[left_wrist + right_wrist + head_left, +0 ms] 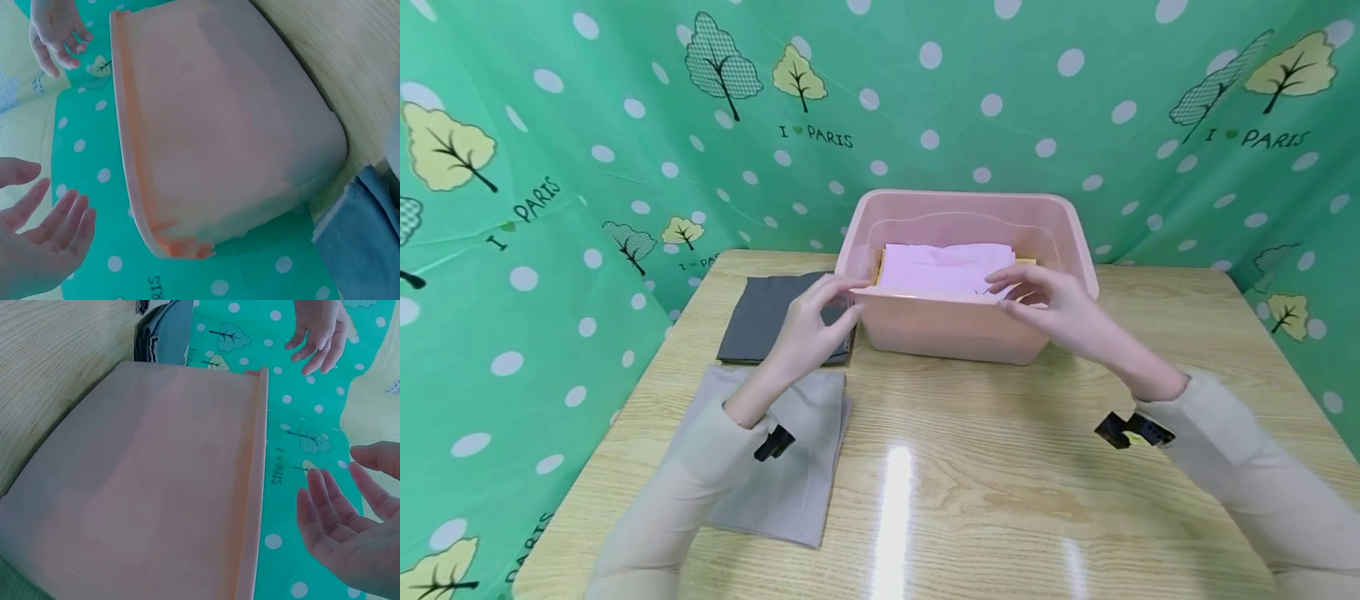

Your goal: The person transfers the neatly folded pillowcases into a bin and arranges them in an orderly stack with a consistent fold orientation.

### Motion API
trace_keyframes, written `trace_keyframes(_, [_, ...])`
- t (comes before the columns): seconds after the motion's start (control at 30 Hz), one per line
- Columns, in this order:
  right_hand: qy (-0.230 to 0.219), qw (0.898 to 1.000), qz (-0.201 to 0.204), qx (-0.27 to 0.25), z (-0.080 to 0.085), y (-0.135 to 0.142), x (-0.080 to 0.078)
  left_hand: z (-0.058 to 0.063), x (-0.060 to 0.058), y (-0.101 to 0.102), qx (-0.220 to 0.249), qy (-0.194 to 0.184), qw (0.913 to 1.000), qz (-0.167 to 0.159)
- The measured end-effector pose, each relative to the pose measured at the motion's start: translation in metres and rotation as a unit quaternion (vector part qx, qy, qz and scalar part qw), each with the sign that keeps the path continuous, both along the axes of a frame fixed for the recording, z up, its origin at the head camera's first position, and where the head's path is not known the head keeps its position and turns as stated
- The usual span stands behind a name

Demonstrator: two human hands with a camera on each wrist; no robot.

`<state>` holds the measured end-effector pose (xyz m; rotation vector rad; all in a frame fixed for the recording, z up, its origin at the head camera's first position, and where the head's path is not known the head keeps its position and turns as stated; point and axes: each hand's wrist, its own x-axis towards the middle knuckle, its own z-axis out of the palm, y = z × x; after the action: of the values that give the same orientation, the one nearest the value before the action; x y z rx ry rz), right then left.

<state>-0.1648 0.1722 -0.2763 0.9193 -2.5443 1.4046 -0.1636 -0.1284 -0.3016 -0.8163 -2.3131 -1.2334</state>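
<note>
A pink plastic bin (955, 329) stands toward the back of the table. Inside it lies a folded pink cloth (940, 268), with yellow edges showing around it. My left hand (812, 325) is at the bin's front left corner, fingers loosely bent and thumb apart. Over the front right rim is my right hand (1060, 308), also with relaxed, spread fingers. In the left wrist view the left hand (50, 244) has a gap between it and the bin's rim. The right wrist view likewise shows the right hand (353, 534) apart from the rim, holding nothing.
Left of the bin lies a folded dark grey cloth (763, 317), partly behind the left hand. A folded light grey cloth (797, 475) lies nearer, under the left forearm. Green printed fabric (925, 100) hangs behind and beside the wooden table (1000, 483).
</note>
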Motion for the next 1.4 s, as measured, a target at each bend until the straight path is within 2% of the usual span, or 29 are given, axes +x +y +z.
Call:
trace_keyframes(0.37, [0.045,0.998,0.030,0.038,-0.017,-0.018,0.012,-0.011,0.020,-0.022,-0.026,-0.002,0.9992,0.029])
trace_keyframes(0.77, [-0.007,0.997,0.044,0.061,-0.033,-0.039,0.016,-0.026,0.031,-0.046,-0.046,-0.008,0.9972,0.059])
trace_keyframes(1.17, [-0.035,0.997,0.063,0.035,-0.048,-0.059,0.012,-0.039,0.040,-0.073,-0.051,-0.057,0.9924,0.096])
trace_keyframes(1.4, [-0.058,0.996,0.066,0.018,-0.063,-0.071,0.010,-0.045,0.045,-0.085,-0.060,-0.084,0.9871,0.122])
